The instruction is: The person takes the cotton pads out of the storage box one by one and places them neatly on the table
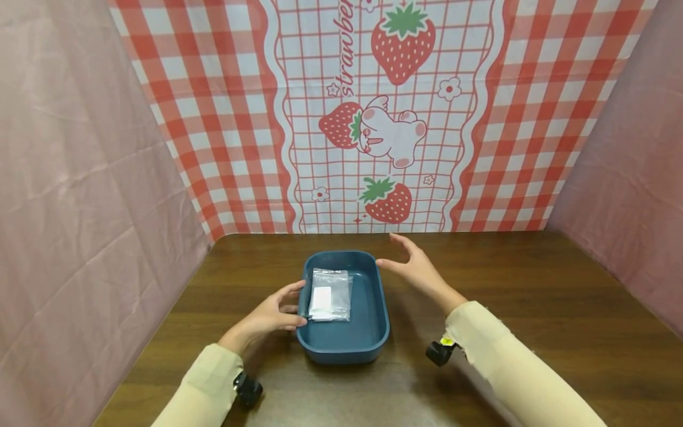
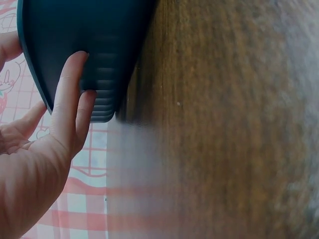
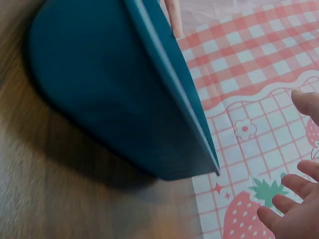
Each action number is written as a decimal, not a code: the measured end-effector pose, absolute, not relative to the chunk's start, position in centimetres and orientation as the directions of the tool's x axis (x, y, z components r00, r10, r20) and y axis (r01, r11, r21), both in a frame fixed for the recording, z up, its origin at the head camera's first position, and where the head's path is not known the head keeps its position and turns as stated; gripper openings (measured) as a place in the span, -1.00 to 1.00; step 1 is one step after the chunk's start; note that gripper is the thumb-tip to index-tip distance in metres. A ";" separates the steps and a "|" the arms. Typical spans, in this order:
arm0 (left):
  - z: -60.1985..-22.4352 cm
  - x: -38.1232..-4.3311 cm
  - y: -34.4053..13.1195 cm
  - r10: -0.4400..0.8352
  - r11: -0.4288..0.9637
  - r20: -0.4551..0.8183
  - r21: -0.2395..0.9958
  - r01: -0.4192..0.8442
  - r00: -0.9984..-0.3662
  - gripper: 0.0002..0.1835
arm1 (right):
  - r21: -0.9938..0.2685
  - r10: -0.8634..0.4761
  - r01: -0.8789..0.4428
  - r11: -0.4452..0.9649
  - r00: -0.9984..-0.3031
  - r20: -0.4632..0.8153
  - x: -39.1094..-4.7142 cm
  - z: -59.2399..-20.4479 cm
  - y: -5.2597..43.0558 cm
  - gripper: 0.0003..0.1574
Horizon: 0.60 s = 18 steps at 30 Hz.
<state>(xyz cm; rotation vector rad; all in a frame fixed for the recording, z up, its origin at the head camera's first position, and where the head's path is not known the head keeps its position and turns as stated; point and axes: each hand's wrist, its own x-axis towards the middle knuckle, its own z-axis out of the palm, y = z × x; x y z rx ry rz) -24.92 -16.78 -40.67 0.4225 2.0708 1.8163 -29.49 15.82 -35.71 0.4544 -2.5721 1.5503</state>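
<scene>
A dark blue rectangular bin (image 1: 344, 349) stands on the table, with clear plastic zip bags (image 1: 341, 296) lying inside towards its left wall. A white patch shows in the bags. My left hand (image 1: 269, 314) holds the bin's left side, thumb and index finger at the rim. In the left wrist view, two other fingers (image 2: 65, 99) lie against the bin's outer wall. Beyond the bin's far right corner is my right hand (image 1: 418, 270), its fingers spread with nothing in them. The right wrist view shows that hand (image 3: 294, 219) apart from the bin.
The brown wooden table (image 1: 507, 296) reaches a backdrop cloth (image 1: 373, 118) with red checks and strawberries. Pink cloth walls (image 1: 96, 178) flank both sides. A small black camera sits at each wrist.
</scene>
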 end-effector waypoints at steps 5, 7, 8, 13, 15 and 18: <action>-40.7 -24.9 -16.8 0.439 0.139 -0.085 0.990 -0.026 -0.894 -0.12 | -0.856 -0.223 -0.320 0.405 -0.943 0.247 -30.1 -35.3 14.6 -0.03; -40.7 -24.9 -16.8 0.432 0.144 -0.093 0.989 -0.033 -0.897 -0.12 | -0.866 -0.224 -0.311 0.392 -0.945 0.238 -30.3 -35.1 14.2 -0.03; -40.7 -25.0 -16.8 0.428 0.146 -0.095 0.989 -0.035 -0.899 -0.12 | -0.871 -0.224 -0.307 0.384 -0.946 0.234 -30.4 -35.0 14.0 -0.03; -40.8 -25.1 -16.8 0.425 0.146 -0.085 0.989 -0.024 -0.901 -0.11 | -0.894 -0.221 -0.273 0.356 -0.954 0.203 -30.9 -34.5 12.8 -0.02; -40.9 -25.1 -16.9 0.431 0.140 -0.073 0.990 -0.013 -0.899 -0.10 | -0.898 -0.221 -0.266 0.350 -0.955 0.196 -31.1 -34.3 12.3 -0.02; -40.9 -25.1 -16.9 0.433 0.134 -0.072 0.991 -0.014 -0.898 -0.10 | -0.901 -0.219 -0.262 0.346 -0.956 0.193 -31.5 -34.2 11.5 -0.06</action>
